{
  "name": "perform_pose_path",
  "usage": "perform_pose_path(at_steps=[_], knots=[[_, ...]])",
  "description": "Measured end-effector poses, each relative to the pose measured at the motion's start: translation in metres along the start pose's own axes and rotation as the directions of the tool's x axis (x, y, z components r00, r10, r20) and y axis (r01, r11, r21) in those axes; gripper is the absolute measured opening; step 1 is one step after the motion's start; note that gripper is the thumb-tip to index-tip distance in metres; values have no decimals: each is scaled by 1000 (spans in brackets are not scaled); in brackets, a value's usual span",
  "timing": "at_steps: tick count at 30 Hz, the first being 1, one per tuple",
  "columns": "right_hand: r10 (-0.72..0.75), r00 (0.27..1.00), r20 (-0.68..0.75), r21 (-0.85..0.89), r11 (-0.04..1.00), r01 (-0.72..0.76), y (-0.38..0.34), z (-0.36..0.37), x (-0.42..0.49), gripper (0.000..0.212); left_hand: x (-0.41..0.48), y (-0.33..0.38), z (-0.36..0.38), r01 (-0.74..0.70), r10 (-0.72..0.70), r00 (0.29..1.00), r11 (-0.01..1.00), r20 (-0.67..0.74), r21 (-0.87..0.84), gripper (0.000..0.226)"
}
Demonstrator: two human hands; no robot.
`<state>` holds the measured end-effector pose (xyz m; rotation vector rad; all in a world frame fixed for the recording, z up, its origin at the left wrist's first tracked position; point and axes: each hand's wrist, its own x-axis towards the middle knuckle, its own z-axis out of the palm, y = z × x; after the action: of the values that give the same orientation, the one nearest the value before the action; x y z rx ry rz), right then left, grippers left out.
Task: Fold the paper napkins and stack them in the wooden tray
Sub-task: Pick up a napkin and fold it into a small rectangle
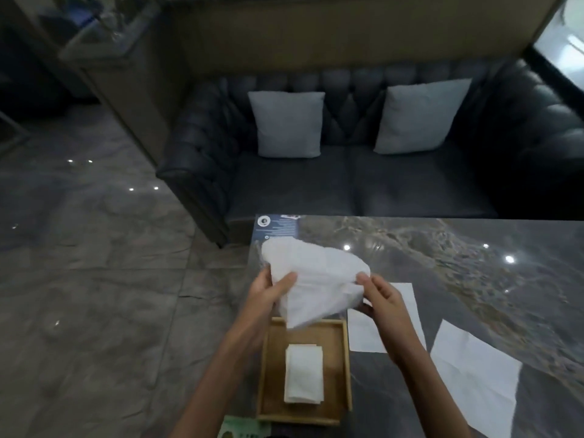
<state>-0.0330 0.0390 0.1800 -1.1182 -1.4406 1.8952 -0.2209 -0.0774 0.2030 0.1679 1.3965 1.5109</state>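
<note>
Head cam | L hand (268,292) + R hand (384,298) pinch limp napkin (316,279) above wooden tray (346,368) (folded stack (304,374) inside) | risk: thin paper may tear/crease crooked w/ uneven pull

So the tabletop (442,248) fills the lower right of the frame, with the sofa (347,184) right behind it across the upper middle and two cushions (287,124) on its seat. The wooden tray (271,374) sits at the tabletop's left edge, bottom centre, with a stack of folded napkins (304,374) in it. Just above the tray both hands hold a loose napkin (316,279), left hand (268,295) on its left, right hand (385,298) on its right. Two flat napkins (474,374) lie right of the tray. A card (278,227) lies at the far left corner.
</note>
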Motion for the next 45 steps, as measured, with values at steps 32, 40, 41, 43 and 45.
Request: perform_pose_path(at_steps=[32,40,41,43,45], knots=[[-384,909,160,-133,904,405,-91,-33,-5,59,-3,69,-17,-567,463,812,770,357,292,48],[-356,905,232,-230,884,407,-98,-40,-6,47,-1,70,-16,-569,494,820,761,290,312,45],[-316,920,231,-222,904,366,-99,-41,-5,43,-1,70,-17,-563,486,823,768,294,305,41],[-267,942,206,-231,922,312,-101,-38,-6,35,1,69,-19,-540,462,835,794,299,278,38],[-284,948,143,-347,883,317,-103,-32,-8,22,4,68,-22,-472,398,860,858,319,202,40]])
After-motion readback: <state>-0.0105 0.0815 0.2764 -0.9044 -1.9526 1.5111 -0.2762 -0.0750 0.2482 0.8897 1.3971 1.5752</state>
